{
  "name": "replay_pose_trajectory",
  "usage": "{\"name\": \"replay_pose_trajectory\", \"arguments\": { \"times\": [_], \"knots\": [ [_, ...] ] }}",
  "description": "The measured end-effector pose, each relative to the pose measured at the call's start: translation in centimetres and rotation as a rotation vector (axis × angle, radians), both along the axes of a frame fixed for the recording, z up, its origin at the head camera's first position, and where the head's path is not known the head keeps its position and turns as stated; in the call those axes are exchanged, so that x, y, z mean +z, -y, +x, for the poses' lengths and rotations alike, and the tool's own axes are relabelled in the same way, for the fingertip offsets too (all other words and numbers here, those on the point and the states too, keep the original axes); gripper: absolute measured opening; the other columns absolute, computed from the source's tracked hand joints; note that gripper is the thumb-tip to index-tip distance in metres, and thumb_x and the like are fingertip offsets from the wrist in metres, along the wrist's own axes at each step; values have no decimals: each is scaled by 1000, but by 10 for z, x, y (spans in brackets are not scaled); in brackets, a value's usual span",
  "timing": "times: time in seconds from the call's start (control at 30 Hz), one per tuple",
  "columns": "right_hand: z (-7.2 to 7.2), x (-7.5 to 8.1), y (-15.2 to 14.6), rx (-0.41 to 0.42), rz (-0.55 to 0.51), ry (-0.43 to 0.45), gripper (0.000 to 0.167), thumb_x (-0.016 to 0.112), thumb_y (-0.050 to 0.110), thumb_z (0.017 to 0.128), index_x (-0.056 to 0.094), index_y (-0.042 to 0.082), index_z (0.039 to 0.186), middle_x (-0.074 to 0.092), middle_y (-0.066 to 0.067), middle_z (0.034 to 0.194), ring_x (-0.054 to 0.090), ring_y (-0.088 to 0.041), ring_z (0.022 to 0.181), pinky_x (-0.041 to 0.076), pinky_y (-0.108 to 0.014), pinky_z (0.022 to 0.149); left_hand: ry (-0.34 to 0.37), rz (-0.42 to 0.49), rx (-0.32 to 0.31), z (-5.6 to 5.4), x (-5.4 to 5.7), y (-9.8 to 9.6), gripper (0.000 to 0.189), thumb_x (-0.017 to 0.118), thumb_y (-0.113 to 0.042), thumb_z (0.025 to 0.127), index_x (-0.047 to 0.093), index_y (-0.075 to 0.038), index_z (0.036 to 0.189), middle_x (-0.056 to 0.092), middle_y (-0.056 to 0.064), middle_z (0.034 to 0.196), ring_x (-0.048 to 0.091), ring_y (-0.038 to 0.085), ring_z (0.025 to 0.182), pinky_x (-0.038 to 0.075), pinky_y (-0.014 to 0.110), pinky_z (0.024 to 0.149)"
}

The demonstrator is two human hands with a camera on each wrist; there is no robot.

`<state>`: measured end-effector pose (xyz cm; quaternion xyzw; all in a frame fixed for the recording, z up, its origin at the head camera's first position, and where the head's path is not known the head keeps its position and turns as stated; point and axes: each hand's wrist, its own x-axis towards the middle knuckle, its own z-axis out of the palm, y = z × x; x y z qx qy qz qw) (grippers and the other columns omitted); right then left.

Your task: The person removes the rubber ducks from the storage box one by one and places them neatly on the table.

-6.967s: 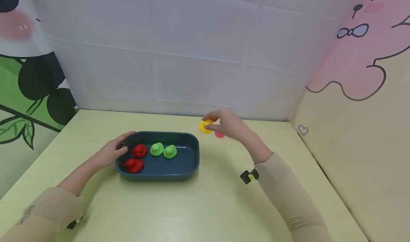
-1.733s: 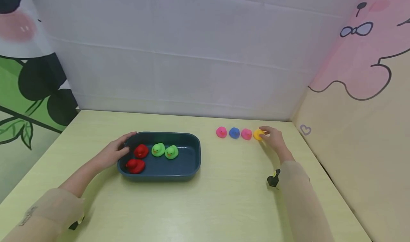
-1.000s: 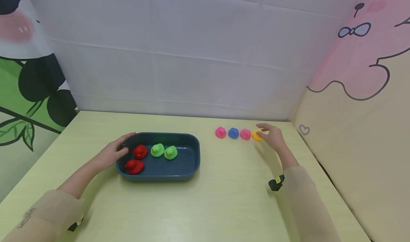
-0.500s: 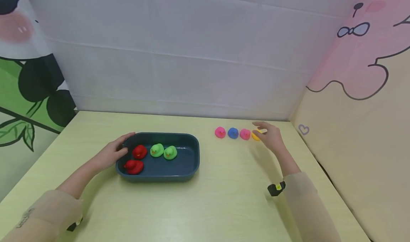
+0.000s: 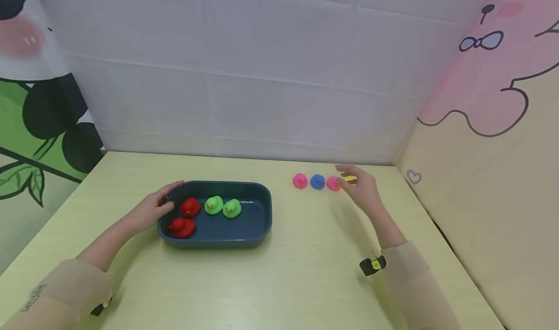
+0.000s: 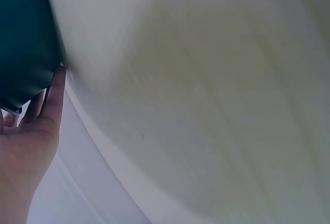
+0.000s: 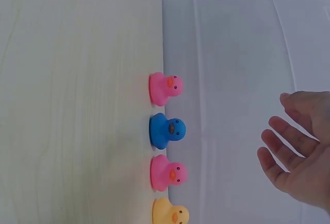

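My left hand (image 5: pixel 150 207) grips the left end of a dark blue tray (image 5: pixel 218 244), thumb over its rim. In the left wrist view, fingers (image 6: pixel 55 97) lie along the tray's outer wall. Inside the tray sit two red rubber ducks (image 5: pixel 190 207) and two green rubber ducks (image 5: pixel 232 208). My right hand (image 5: pixel 363 188) hovers with loosely spread fingers, holding nothing. Near it a row of rubber ducks stands on the table: pink (image 7: pixel 162 89), blue (image 7: pixel 164 131), another pink (image 7: pixel 166 173) and yellow (image 7: pixel 167 212). In the head view the hand partly hides the yellow one.
The pale wooden table (image 5: pixel 279 286) meets a white cloth backdrop (image 5: pixel 279 77) behind the ducks. Printed panels with cartoon animals (image 5: pixel 480 87) stand at both sides. A small black wrist camera (image 5: pixel 371 266) hangs at the right sleeve.
The yellow duck, earlier pinched near the tray, was set down at the row's right end and released. My right hand has lifted off and drifted left. The left hand stays put.
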<state>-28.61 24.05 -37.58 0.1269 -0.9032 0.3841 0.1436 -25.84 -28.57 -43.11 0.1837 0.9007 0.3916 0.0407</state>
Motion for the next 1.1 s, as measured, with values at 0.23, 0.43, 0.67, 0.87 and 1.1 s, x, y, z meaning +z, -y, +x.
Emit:
{"name": "replay_pose_trajectory", "arguments": {
  "times": [0.23, 0.43, 0.67, 0.87, 1.1],
  "knots": [
    [10, 3, 16, 52, -78, -55, 33, 69, 10, 86, 64, 7, 118, 66, -9, 117, 63, -26, 100, 54, -43, 83, 3, 1, 2, 1, 0, 0, 58, 45, -3, 95, 24, -4, 149, 26, 30, 148, 34, 49, 127, 32, 64, 99],
    [17, 6, 32, 92, -125, -72, 33, 68, 11, 87, 64, 9, 119, 66, -8, 117, 65, -24, 99, 55, -39, 82, 3, 6, 3, 2, 1, -1, 57, 45, -4, 95, 24, -3, 148, 27, 31, 147, 34, 49, 127, 32, 64, 99],
    [34, 18, 56, 116, -192, -63, 30, 68, 8, 86, 65, 4, 116, 68, -14, 110, 66, -26, 94, 54, -37, 84, 6, 8, 1, 4, 4, -2, 57, 45, -4, 95, 24, -3, 148, 26, 31, 148, 31, 51, 129, 30, 66, 100],
    [56, 36, 79, 153, -262, -65, 31, 67, 2, 85, 63, -4, 115, 67, -18, 111, 63, -31, 97, 53, -37, 87, 2, 10, -5, 3, 5, -3, 57, 45, -4, 95, 24, -2, 148, 26, 31, 148, 31, 52, 129, 30, 66, 100],
    [63, 37, 96, 193, -285, -57, 32, 66, 1, 85, 62, -4, 117, 66, -22, 110, 63, -33, 98, 51, -47, 88, 5, 9, 2, 4, 5, -3, 57, 44, -4, 95, 24, -3, 148, 26, 31, 147, 33, 51, 128, 31, 65, 100]
  ]
}}
